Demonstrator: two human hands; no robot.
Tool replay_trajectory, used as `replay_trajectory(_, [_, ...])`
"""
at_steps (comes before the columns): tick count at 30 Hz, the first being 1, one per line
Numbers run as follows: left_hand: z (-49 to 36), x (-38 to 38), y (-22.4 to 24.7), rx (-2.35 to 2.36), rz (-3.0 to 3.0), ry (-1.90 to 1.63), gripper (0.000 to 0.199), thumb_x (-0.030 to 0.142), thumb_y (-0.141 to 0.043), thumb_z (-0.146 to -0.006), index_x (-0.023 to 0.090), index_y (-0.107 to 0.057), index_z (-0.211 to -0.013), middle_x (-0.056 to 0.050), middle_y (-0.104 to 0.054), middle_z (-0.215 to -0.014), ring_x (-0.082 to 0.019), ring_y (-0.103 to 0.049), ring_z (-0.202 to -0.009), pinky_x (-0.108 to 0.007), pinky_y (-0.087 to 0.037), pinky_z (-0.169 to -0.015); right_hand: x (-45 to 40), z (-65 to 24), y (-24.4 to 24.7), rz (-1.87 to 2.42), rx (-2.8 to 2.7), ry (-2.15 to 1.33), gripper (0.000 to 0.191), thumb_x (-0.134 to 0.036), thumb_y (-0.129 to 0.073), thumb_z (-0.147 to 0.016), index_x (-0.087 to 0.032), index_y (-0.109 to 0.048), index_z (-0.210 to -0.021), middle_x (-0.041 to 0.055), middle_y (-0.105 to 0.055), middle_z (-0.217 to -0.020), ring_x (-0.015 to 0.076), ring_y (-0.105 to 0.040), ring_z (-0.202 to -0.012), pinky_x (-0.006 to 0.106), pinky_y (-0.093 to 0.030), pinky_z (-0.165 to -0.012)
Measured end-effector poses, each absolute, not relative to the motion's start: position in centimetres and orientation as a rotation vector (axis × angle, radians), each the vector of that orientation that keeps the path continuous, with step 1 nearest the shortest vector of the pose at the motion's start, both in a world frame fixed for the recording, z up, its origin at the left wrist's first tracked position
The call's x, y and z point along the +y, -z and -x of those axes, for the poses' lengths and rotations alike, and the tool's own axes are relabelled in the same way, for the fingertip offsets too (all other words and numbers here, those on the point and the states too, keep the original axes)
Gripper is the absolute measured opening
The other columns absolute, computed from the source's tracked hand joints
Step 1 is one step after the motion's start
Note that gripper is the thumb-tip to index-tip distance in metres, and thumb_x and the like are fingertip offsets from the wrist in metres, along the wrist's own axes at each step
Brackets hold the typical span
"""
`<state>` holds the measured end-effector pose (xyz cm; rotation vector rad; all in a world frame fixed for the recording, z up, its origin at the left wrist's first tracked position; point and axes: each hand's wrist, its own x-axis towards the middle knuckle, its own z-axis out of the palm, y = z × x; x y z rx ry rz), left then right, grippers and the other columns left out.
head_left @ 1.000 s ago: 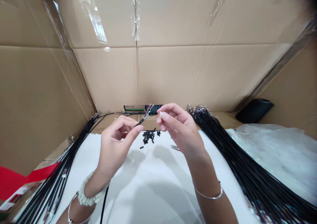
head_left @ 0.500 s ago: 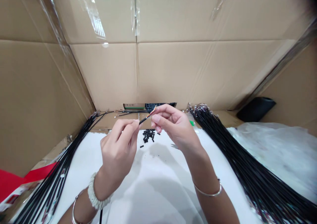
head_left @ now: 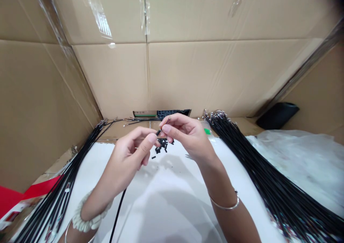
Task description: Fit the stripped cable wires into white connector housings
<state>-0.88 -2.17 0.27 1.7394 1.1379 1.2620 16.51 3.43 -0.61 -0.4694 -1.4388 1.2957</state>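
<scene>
Steadying the black cable (head_left: 118, 214) well takes, by judgement, a light pinch by the left hand (head_left: 124, 158) close behind its end, letting the right hand (head_left: 191, 137) handle the coloured wires (head_left: 168, 120) without kinking them.

Clock centred where the hands meet; largest first.

- Cardboard back wall (head_left: 204, 71): one, twelve o'clock.
- White tabletop (head_left: 166, 185): one, six o'clock.
- Cable bundles, two: fuller bundle (head_left: 258, 168), four o'clock; thinner bundle (head_left: 72, 168), eight; strands uncountable.
- Hands, two: left closed on the cable, right fingertips pinching its wires.
- Held cable, one: end at centre, tail towards seven.
- Short black tubes (head_left: 162, 144): one heap, six o'clock, overlapping, uncountable; one loose piece (head_left: 153, 157) just apart.
</scene>
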Motion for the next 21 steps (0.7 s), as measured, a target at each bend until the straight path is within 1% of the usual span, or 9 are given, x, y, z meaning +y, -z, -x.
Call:
replay_trajectory(2, [1.3, -2.0, -0.6, 1.025, -1.592, -1.119, 0.031, 0.046, -0.056, -0.1, 0.019, -0.069, -0.092, 0.0, -0.069, -0.072, -0.006, -0.051, -0.042, -0.017, -0.04, -0.039, 3.3, -16.3, 0.5, 0.464, -1.451, -1.319, 0.014, -0.029, -0.085, -0.08, -0.02, -0.075, -0.084, -0.0019, -0.07, -0.071, 0.0077, -0.06, -0.059, 0.02, -0.052, -0.055])
replay_trajectory(5, [1.5, -1.5, -0.8, 0.99, -1.519, -1.052, 0.03, 0.044, -0.062, -0.097, 0.018, -0.068, -0.084, 0.0, -0.069, -0.068, -0.006, -0.05, -0.038, -0.017, -0.037, -0.037, 3.2, -16.2, 0.3, 0.494, -1.467, -1.338, 0.016, -0.03, -0.086, -0.078, -0.02, -0.075, -0.084, -0.0013, -0.07, -0.07, 0.009, -0.061, -0.061, 0.021, -0.053, -0.056])
replay_trajectory(8, [1.4, -1.2, -0.6, 1.031, -1.532, -1.103, 0.03, 0.042, -0.065, -0.095, 0.017, -0.069, -0.08, -0.001, -0.069, -0.067, -0.004, -0.046, -0.037, -0.017, -0.031, -0.035, 3.2, -16.3, 0.2, 0.541, -1.446, -1.334, 0.018, -0.032, -0.086, -0.078, -0.02, -0.076, -0.085, -0.0004, -0.071, -0.071, 0.0103, -0.064, -0.062, 0.022, -0.053, -0.055])
replay_trajectory(10, [1.4, -1.1, -0.4, 1.042, -1.544, -1.145, 0.029, 0.042, -0.066, -0.095, 0.017, -0.071, -0.081, -0.002, -0.07, -0.069, -0.003, -0.044, -0.037, -0.017, -0.028, -0.035, 3.1, -16.3, 0.2, 0.563, -1.417, -1.319, 0.018, -0.032, -0.086, -0.077, -0.019, -0.077, -0.086, -0.0006, -0.072, -0.071, 0.0094, -0.063, -0.061, 0.022, -0.054, -0.056])
replay_trajectory(13, [1.4, -0.8, 0.0, 1.043, -1.555, -1.199, 0.026, 0.04, -0.067, -0.094, 0.017, -0.073, -0.084, -0.002, -0.072, -0.071, -0.004, -0.045, -0.038, -0.017, -0.028, -0.036, 3.1, -16.3, 0.3, 0.596, -1.381, -1.299, 0.02, -0.031, -0.087, -0.075, -0.018, -0.076, -0.085, -0.0006, -0.073, -0.07, 0.0078, -0.061, -0.056, 0.021, -0.054, -0.055])
replay_trajectory(15, [1.5, -0.6, 0.1, 1.05, -1.57, -1.224, 0.024, 0.039, -0.068, -0.093, 0.017, -0.073, -0.084, -0.003, -0.072, -0.07, -0.004, -0.045, -0.04, -0.018, -0.029, -0.036, 3.0, -16.2, 0.4, 0.633, -1.368, -1.257, 0.019, -0.031, -0.086, -0.076, -0.018, -0.075, -0.085, -0.0002, -0.074, -0.071, 0.0084, -0.061, -0.056, 0.022, -0.055, -0.056])
replay_trajectory(18, [1.5, -0.1, 0.2, 1.078, -1.605, -1.268, 0.023, 0.035, -0.069, -0.091, 0.016, -0.073, -0.08, -0.002, -0.07, -0.064, -0.005, -0.043, -0.042, -0.018, -0.028, -0.036, 2.9, -16.3, 0.5, 0.691, -1.377, -1.163, 0.016, -0.031, -0.082, -0.081, -0.018, -0.074, -0.085, -0.0001, -0.073, -0.069, 0.0096, -0.062, -0.056, 0.024, -0.055, -0.057])
replay_trajectory(21, [1.4, 0.1, 0.2, 1.115, -1.644, -1.303, 0.022, 0.033, -0.069, -0.091, 0.016, -0.073, -0.077, -0.001, -0.066, -0.059, -0.006, -0.041, -0.042, -0.018, -0.028, -0.037, 2.9, -16.3, 0.5, 0.704, -1.396, -1.16, 0.017, -0.032, -0.082, -0.081, -0.018, -0.074, -0.083, -0.0002, -0.072, -0.068, 0.0104, -0.063, -0.056, 0.025, -0.055, -0.058])
